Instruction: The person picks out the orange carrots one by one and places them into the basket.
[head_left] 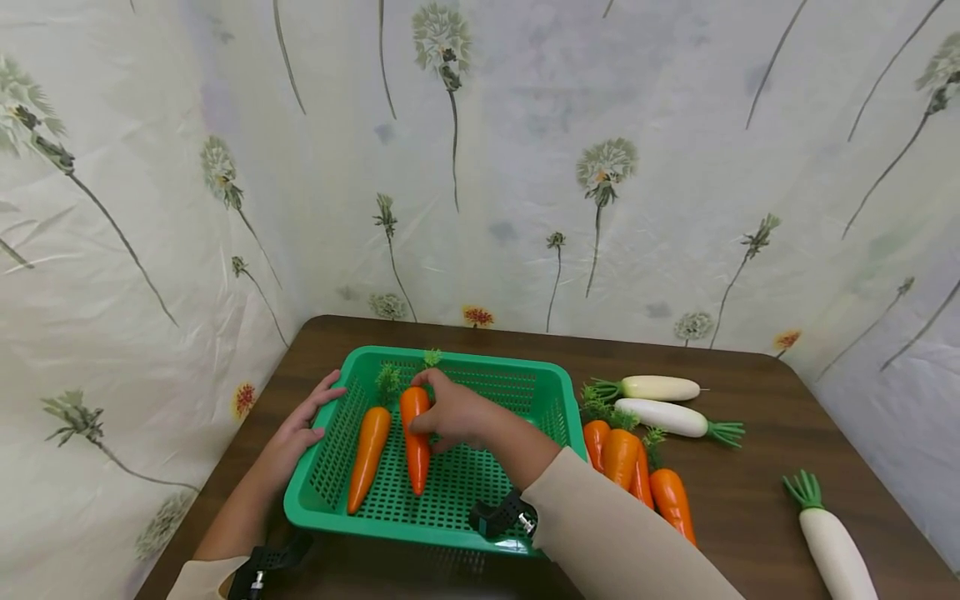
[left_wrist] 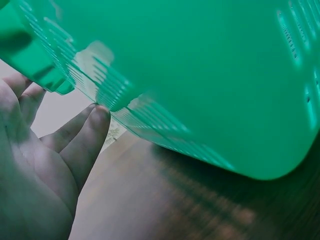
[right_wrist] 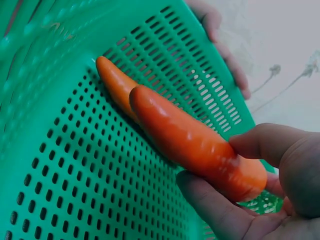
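left hand [head_left: 292,429] rested at green basket [head_left: 375,528] rim, fingers extended | right hand [head_left: 459,412] pinched carrot [head_left: 416,454] inside basket | second carrot [head_left: 369,458] lay just left | two white radishes [head_left: 663,417] lay on bench [head_left: 750,492], basket's right | flowered cloth [head_left: 517,167] hung behind

Left hand [head_left: 298,423] toward 8 o'clock, fingers [head_left: 322,396] fairly straight, pointing toward 1 o'clock, thumb [head_left: 307,436] spread apart. Left forearm [head_left: 238,510] mostly bare, slanting toward 1 o'clock. Right hand [head_left: 456,410] near 6 o'clock, thumb and fingers bent in pinch. Right forearm [head_left: 603,517] sleeved, angled toward 10 o'clock.
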